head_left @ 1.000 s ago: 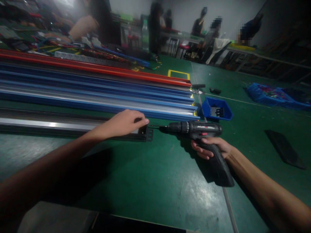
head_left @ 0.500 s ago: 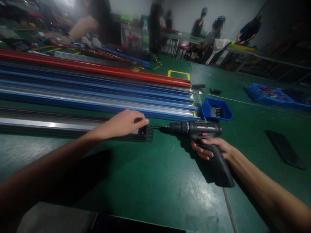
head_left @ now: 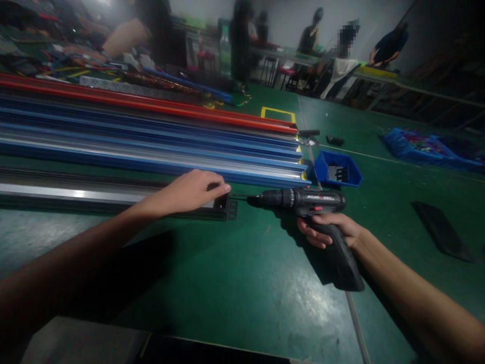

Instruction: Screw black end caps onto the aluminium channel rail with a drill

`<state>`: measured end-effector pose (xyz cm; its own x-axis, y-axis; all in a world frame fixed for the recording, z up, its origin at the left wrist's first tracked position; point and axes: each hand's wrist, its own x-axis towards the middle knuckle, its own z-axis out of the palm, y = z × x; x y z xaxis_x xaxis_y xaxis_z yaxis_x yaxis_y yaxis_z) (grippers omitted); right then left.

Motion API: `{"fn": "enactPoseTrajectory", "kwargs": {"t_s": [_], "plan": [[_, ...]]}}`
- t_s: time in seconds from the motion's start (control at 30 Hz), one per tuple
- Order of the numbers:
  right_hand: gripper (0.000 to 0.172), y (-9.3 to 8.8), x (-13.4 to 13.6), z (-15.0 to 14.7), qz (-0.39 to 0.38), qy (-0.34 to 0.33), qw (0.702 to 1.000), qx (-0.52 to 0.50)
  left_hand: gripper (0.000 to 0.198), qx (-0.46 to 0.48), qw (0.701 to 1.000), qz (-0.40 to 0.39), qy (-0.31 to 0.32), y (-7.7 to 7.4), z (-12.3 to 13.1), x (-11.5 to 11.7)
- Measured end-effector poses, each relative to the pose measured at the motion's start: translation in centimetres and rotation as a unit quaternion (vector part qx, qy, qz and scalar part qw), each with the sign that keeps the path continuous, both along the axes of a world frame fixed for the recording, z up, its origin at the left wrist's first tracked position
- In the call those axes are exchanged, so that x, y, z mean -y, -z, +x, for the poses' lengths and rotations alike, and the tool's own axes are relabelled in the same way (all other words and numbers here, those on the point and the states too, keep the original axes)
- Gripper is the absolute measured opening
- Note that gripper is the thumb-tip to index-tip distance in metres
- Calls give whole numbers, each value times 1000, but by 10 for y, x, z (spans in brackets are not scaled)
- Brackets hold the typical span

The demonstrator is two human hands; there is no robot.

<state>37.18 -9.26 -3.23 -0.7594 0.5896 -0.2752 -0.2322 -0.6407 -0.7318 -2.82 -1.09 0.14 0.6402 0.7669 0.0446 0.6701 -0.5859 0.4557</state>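
The left hand (head_left: 189, 191) curls its fingers over the black rail's (head_left: 76, 194) right end on the worktop (head_left: 246, 283). Just right of that end, the right hand (head_left: 329, 232) grips the cordless drill (head_left: 306, 199), its bit at the rail end. This looks like screw-driving, which calls for straight, steady pressure.

The left hand (head_left: 191, 191) lies flat on the end of a long black rail (head_left: 94, 194) that rests on the green table (head_left: 246, 288). The right hand (head_left: 329, 230) grips the handle of a black cordless drill (head_left: 306, 202), and the bit of the drill points at the rail's end piece, just beside the left fingertips. Behind the rail lie several blue rails (head_left: 151, 146) and one red rail (head_left: 151, 105), side by side. A small blue bin (head_left: 337, 172) stands near the drill. A dark flat piece (head_left: 441, 230) lies well apart on the right. Other people sit at the far tables, blurred.
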Motion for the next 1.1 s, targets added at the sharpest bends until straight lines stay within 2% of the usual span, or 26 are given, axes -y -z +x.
{"fn": "enactPoseTrajectory", "kwargs": {"t_s": [1.1], "plan": [[24, -3, 2, -4, -3, 21, 1000, 10, 57, 1, 1000, -6, -1, 1, -2, 0]]}}
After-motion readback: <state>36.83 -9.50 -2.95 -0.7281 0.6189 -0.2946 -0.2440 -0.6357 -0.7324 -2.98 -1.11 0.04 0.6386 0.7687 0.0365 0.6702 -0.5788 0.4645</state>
